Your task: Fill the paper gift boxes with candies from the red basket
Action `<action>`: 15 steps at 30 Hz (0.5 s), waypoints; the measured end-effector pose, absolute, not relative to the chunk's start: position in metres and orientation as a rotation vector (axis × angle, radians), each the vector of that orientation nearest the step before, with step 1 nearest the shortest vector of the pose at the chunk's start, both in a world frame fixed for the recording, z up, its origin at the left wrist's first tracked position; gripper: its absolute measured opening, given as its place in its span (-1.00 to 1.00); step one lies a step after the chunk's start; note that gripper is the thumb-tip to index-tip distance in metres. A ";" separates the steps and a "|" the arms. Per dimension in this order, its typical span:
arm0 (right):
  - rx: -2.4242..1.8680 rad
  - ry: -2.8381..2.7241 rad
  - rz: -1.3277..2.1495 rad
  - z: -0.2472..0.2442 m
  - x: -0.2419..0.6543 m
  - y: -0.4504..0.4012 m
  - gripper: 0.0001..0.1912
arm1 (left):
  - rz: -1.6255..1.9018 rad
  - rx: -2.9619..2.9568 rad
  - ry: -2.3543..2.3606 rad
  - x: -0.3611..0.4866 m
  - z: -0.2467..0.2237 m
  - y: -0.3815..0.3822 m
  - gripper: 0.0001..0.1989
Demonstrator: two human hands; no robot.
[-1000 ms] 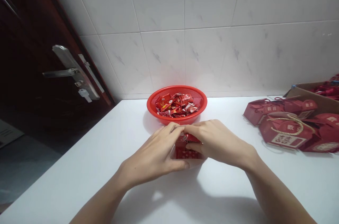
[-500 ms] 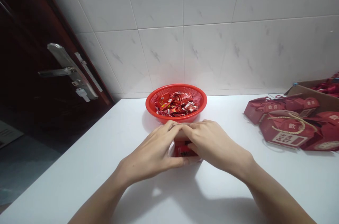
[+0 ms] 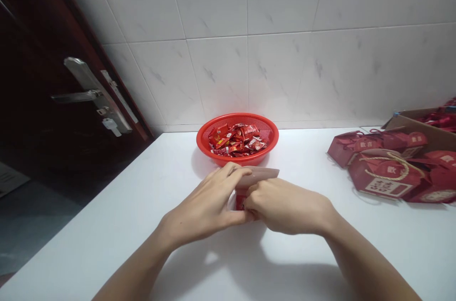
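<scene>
A small paper gift box (image 3: 262,175) stands between my hands on the white table, its pale flap raised at the far side. My left hand (image 3: 208,203) grips it from the left, thumb along the near edge and fingers over the back. Something red, perhaps wrapped candy (image 3: 240,202), shows through the opening. My right hand (image 3: 290,206) is closed at the right of the opening, fingers curled down into it; whatever they pinch is hidden. Just behind the box is a red plastic basket (image 3: 272,137) of red wrapped candies (image 3: 237,140).
Several dark red gift boxes (image 3: 386,187), one with a rope handle, lie at the right. Behind them stands an open cardboard carton (image 3: 409,121) with red things inside. A tiled wall (image 3: 285,73) borders the table (image 3: 117,215); a dark door (image 3: 32,63) is at the left.
My right hand has drawn back from the box's far edge and curled its fingers at the opening, uncovering the flap. The left hand stays almost in place.
</scene>
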State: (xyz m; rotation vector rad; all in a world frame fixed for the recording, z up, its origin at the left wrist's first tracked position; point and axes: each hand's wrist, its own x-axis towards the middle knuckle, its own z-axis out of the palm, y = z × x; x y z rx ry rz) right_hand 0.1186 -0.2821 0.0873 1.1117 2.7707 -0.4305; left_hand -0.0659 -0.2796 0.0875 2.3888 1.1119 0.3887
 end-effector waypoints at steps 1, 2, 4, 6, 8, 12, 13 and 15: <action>1.115 2.698 -0.438 0.088 0.113 -0.277 -0.78 | 0.383 2.392 1.106 -0.066 0.087 -0.279 -0.54; 1.100 2.633 -0.431 0.088 0.107 -0.270 -0.79 | 0.381 2.398 1.097 -0.066 0.087 -0.279 -0.54; 1.011 2.521 -0.378 0.086 0.095 -0.257 -0.77 | 0.393 2.417 1.085 -0.067 0.086 -0.279 -0.52; 0.888 2.480 -0.330 0.084 0.088 -0.248 -0.74 | 0.417 2.435 1.085 -0.067 0.085 -0.279 -0.49; 0.878 2.523 -0.307 0.083 0.087 -0.247 -0.76 | 0.418 2.442 1.086 -0.067 0.084 -0.279 -0.48; 1.123 2.659 -0.197 0.091 0.096 -0.263 -0.81 | 0.405 2.449 1.099 -0.065 0.083 -0.278 -0.46; 1.156 2.661 -0.168 0.093 0.098 -0.268 -0.81 | 0.412 2.456 1.110 -0.065 0.083 -0.278 -0.47; 1.170 2.639 -0.142 0.095 0.097 -0.273 -0.80 | 0.429 2.469 1.124 -0.064 0.082 -0.277 -0.50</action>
